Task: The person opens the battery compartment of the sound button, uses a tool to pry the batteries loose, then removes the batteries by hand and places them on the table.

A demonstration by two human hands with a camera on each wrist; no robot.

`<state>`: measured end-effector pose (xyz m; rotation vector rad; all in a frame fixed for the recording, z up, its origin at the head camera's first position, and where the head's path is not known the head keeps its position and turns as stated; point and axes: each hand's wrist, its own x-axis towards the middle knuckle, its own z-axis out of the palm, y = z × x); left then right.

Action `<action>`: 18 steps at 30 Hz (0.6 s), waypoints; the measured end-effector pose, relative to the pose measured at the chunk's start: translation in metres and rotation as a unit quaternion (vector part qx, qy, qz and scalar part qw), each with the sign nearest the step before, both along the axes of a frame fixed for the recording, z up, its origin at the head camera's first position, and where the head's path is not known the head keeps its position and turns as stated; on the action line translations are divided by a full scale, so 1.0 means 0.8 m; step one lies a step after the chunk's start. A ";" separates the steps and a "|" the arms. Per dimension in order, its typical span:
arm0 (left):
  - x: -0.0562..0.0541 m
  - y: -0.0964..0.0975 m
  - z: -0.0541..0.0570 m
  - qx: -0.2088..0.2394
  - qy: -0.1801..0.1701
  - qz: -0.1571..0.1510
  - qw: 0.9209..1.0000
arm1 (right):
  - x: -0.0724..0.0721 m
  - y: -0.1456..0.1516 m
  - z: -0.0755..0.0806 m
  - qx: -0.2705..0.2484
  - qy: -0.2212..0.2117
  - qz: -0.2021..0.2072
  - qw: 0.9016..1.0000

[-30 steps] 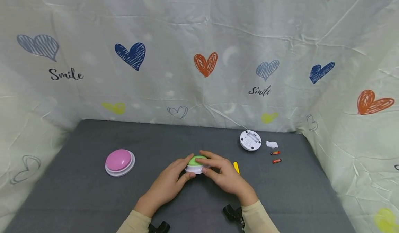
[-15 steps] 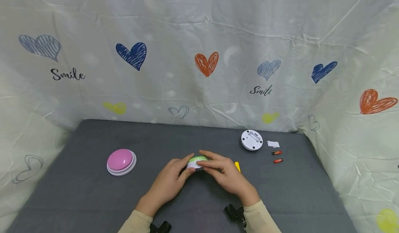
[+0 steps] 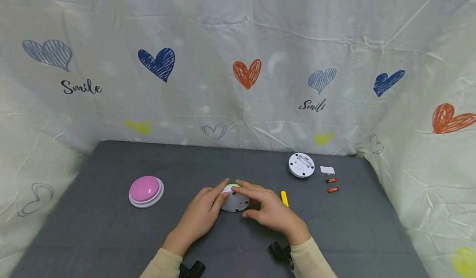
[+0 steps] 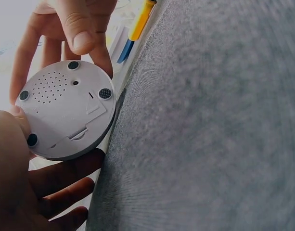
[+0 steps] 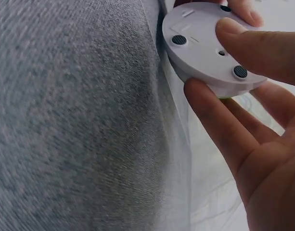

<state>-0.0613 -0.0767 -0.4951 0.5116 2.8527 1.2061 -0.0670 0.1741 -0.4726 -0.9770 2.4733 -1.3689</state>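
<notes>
Between both hands a green-topped white push button [image 3: 235, 202] is tipped up, its underside toward me. In the left wrist view that underside [image 4: 65, 113] shows speaker holes, black feet and a closed battery cover. My left hand [image 3: 201, 214] grips the left rim, thumb on the underside and fingers behind. My right hand [image 3: 273, 212] holds the right side; in the right wrist view its thumb [image 5: 262, 50] lies over the underside and its fingers [image 5: 222, 115] reach beneath the rim. The green top is mostly hidden.
A pink push button [image 3: 145, 190] sits at left. Back right lie an upturned white button base [image 3: 301, 165] with its battery bay open, a white cover [image 3: 327, 170] and two small batteries [image 3: 332, 185]. A yellow-handled tool [image 3: 284, 198] lies beside the right hand.
The green button has been tilted from top up to underside facing me. My left thumb has moved up onto its base, and my right thumb has spread away from the near rim.
</notes>
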 end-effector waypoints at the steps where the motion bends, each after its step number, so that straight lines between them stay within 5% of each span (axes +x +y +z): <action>1: 0.000 0.000 0.000 -0.001 -0.001 -0.001 1.000 | 0.000 0.000 0.000 0.002 -0.007 -0.002 1.000; 18: 0.003 0.005 -0.001 -0.034 -0.008 -0.061 0.998 | 0.002 -0.003 -0.001 0.087 -0.035 -0.074 0.993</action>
